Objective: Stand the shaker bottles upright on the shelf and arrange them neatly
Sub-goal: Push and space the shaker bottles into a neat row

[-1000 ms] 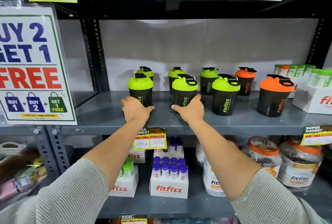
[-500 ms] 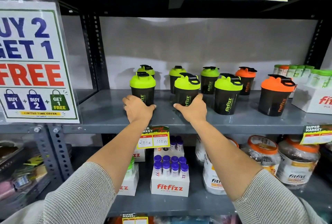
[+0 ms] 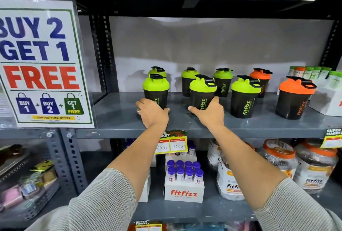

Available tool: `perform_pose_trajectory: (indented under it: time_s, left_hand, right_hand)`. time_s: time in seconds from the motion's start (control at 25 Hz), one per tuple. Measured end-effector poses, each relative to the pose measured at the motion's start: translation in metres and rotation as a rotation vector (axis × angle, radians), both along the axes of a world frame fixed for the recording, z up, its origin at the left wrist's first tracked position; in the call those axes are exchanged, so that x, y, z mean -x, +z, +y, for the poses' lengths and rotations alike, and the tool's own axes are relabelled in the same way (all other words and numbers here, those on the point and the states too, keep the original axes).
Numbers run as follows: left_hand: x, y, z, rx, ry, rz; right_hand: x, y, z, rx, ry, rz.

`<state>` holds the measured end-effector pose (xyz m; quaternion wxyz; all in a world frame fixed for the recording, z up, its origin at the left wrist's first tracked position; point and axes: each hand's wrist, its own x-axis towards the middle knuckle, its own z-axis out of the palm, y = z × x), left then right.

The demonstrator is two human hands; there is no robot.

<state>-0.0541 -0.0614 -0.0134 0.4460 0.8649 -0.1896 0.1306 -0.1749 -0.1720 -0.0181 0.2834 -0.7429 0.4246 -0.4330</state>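
Observation:
Several black shaker bottles stand upright in two rows on the grey shelf point(image 3: 118, 119). My left hand point(image 3: 152, 115) grips the base of the front left green-lidded shaker point(image 3: 156, 90). My right hand point(image 3: 209, 113) grips the base of the second front green-lidded shaker point(image 3: 202, 92). To the right stand a third front green-lidded shaker point(image 3: 244, 97) and a front orange-lidded shaker point(image 3: 294, 97). Behind them are three green-lidded shakers, the leftmost back one point(image 3: 157, 71) mostly hidden, and a back orange-lidded shaker point(image 3: 261, 79).
A white box of small tubes point(image 3: 327, 90) sits at the shelf's right end. A "Buy 2 Get 1 Free" sign point(image 3: 40, 64) hangs at left. A price tag point(image 3: 171, 142) hangs from the shelf edge. Below are a Fitfizz box of purple-capped tubes point(image 3: 184, 182) and large jars point(image 3: 277, 164).
Both hands stay on the same two front shakers. The two bottles have shifted only slightly on the shelf; the view has tilted up a little.

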Motion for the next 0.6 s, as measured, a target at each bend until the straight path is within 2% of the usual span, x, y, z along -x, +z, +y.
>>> perform_pose_trajectory:
  time_s: [0.44, 0.6]
  left_hand:
    - [-0.003, -0.002, -0.002, -0.013, -0.014, 0.004]
    - [0.006, 0.003, 0.015, 0.152, -0.045, 0.038]
  right_hand:
    - [-0.003, -0.003, 0.001, 0.005, -0.014, -0.014]
    - [0.018, -0.005, 0.018, 0.006, 0.028, -0.257]
